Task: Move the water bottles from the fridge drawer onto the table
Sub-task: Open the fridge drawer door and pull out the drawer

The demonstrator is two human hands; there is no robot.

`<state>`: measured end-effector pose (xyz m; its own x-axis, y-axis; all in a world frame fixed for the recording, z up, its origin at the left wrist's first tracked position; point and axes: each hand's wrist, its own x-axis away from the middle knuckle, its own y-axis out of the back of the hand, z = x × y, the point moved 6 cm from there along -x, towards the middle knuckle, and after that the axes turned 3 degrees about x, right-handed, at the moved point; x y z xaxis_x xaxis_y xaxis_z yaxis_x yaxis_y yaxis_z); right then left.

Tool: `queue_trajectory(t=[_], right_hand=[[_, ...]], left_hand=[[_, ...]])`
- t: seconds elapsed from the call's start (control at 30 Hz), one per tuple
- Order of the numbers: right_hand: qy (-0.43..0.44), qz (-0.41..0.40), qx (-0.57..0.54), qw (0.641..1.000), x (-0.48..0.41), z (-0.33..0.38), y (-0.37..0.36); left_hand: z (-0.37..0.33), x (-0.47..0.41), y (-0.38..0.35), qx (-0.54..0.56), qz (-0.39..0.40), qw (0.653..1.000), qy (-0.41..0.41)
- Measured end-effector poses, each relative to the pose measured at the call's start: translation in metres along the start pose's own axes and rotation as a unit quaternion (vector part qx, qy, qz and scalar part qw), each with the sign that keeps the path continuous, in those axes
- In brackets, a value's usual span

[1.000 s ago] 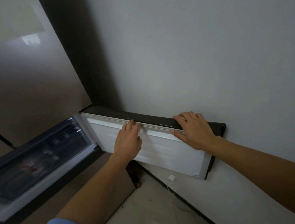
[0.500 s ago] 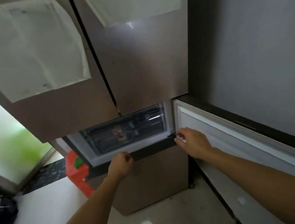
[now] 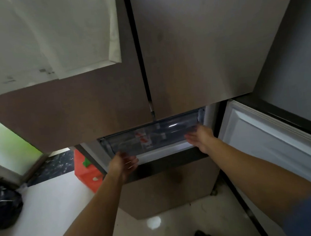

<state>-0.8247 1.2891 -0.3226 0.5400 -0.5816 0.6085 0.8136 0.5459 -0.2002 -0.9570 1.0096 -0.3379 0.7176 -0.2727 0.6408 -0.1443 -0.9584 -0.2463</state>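
Head camera looks down the front of a tall fridge [image 3: 192, 48] with smooth, matte brown doors, the left one partly covered by a creased white protective sheet [image 3: 41, 43]. Below them the fridge drawer [image 3: 163, 134] shows as a long, shallow box of clear, glossy plastic with a curved front. The water bottles [image 3: 143, 139] lie inside it, only blurred red-and-white labels reading through the wall. The left hand [image 3: 123, 163] sits at the drawer's lower left front edge with fingers loosely curled; blur hides whether they actually close on the lip. The right hand [image 3: 199, 137] is at the drawer's right end, well apart from the left, fingers stretched out flat against the clear front. To the right the lower compartment door [image 3: 265, 138] stands swung wide, its white moulded liner ringed by a ribbed gasket. On the pale, shiny tiled floor [image 3: 55, 211] a red bag [image 3: 86, 176] leans beside the fridge and a crumpled black bag [image 3: 2, 206] lies at far left.
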Motion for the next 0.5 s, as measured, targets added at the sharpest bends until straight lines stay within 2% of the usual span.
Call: queue_trajectory(t=[0.1,0.27,0.37,0.5], right_hand=[[-0.033,0.016,-0.143,0.989,-0.034,0.004,-0.013],[-0.052,0.093,-0.296,0.949,-0.064,0.014,-0.036],[-0.065,0.113,-0.324,0.937,-0.067,0.016,-0.039],[-0.075,0.110,-0.268,0.954,-0.062,0.015,-0.041]], left_hand=[[-0.008,-0.031,-0.017,0.139,0.024,0.990,0.005],[-0.030,-0.068,-0.039,0.335,0.045,0.941,-0.020],[-0.034,-0.075,-0.045,0.361,0.051,0.931,-0.027],[-0.032,-0.066,-0.046,0.336,0.043,0.940,-0.039]])
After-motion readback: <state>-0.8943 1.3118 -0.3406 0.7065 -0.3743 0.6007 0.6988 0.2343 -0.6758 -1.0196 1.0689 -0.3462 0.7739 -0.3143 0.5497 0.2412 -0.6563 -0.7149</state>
